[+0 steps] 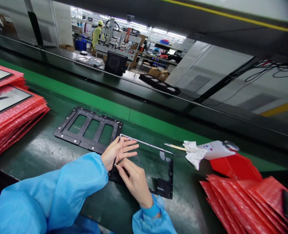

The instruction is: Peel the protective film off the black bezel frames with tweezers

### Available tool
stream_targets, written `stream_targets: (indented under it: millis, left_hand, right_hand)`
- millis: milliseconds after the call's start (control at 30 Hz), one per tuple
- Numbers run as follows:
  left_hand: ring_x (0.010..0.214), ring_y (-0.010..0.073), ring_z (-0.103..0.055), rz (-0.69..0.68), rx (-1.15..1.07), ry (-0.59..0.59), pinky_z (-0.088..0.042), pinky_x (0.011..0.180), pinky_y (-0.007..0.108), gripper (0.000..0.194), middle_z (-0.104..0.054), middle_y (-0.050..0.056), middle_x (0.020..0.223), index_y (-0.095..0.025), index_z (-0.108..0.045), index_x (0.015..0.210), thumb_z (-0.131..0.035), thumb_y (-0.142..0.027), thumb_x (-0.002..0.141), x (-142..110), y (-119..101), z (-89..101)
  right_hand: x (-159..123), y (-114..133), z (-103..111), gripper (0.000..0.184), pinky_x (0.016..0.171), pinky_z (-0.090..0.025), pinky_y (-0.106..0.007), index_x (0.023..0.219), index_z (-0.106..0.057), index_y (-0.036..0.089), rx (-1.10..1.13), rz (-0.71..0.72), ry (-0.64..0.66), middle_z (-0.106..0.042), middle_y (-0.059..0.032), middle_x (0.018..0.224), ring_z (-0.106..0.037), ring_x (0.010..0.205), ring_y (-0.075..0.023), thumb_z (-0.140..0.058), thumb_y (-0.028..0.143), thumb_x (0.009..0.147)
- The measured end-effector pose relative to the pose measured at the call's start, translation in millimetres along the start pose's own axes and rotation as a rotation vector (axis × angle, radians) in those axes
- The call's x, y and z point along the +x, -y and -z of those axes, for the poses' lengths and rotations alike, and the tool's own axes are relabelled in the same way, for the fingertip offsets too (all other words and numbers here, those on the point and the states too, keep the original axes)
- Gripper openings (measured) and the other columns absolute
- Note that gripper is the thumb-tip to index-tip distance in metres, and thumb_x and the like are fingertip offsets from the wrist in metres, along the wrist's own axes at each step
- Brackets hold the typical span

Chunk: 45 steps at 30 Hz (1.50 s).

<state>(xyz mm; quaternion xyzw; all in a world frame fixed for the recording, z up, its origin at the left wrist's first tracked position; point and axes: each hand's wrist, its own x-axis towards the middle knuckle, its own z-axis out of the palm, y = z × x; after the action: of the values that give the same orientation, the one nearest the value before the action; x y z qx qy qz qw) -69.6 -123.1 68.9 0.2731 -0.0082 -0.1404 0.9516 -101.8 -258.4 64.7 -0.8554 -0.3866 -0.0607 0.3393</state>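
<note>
A thin, dark rectangular frame (170,175), its upper edge shiny, lies tilted on the dark green table. My left hand (120,151) is at its upper left corner, fingers stretched out and spread, the palm against the left side. Just below, my right hand (135,178) pinches a tiny pale piece at the frame's left edge, too small to name. Behind my left hand lies a black plate with three window openings (81,130).
Red bubble-wrap pouches are piled at left (24,113) and right (246,201). A brush-like tool (176,147), a crumpled white tissue (194,154) and a white bottle (215,149) lie right of the frame. A raised ledge (139,97) runs behind; a person (96,35) stands far off.
</note>
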Motion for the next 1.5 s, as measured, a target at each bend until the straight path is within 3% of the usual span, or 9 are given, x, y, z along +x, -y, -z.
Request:
stream_targets:
  millis: [433,733,1100,1500]
  left_hand:
    - [0.116,0.0289,-0.059,0.005,-0.045,-0.03,-0.046,0.099,0.048,0.019,-0.063,0.021,0.118,-0.013,-0.049,0.101,-0.047,-0.032,0.097,2.1,-1.2,2.0]
    - [0.114,0.0284,-0.061,0.018,-0.034,-0.042,-0.047,0.098,0.045,0.019,-0.061,0.022,0.12,-0.013,-0.047,0.102,-0.045,-0.031,0.098,1.8,-3.2,-0.1]
    - [0.118,0.0298,-0.057,0.0,0.005,-0.016,-0.043,0.101,0.049,0.02,-0.059,0.023,0.123,-0.013,-0.048,0.101,-0.043,-0.032,0.098,2.3,-0.6,1.4]
    - [0.117,0.0281,-0.059,0.032,0.027,-0.011,-0.044,0.1,0.048,0.02,-0.061,0.022,0.122,-0.014,-0.047,0.102,-0.039,-0.032,0.1,0.9,0.4,0.2]
  right_hand:
    - [-3.6,-2.2,1.9,0.02,0.063,-0.042,-0.025,0.081,-0.053,0.02,0.109,-0.007,0.055,-0.058,-0.0026,0.075,-0.056,0.07,-0.0158,-0.046,0.028,0.099]
    - [-1.5,-0.3,1.6,0.016,0.063,-0.044,-0.025,0.088,-0.055,0.02,0.023,-0.024,0.013,-0.06,-0.0043,0.081,-0.06,0.076,-0.017,-0.046,0.029,0.098]
    - [-2.7,2.0,0.0,0.018,0.069,-0.04,-0.027,0.086,-0.05,0.02,-0.051,-0.012,0.072,-0.058,-0.004,0.085,-0.057,0.081,-0.0176,-0.041,0.026,0.101]
    - [-3.7,-4.6,-1.9,0.019,0.064,-0.036,-0.026,0.081,-0.049,0.02,0.076,-0.03,0.067,-0.055,-0.0007,0.075,-0.053,0.07,-0.0153,-0.046,0.026,0.099]
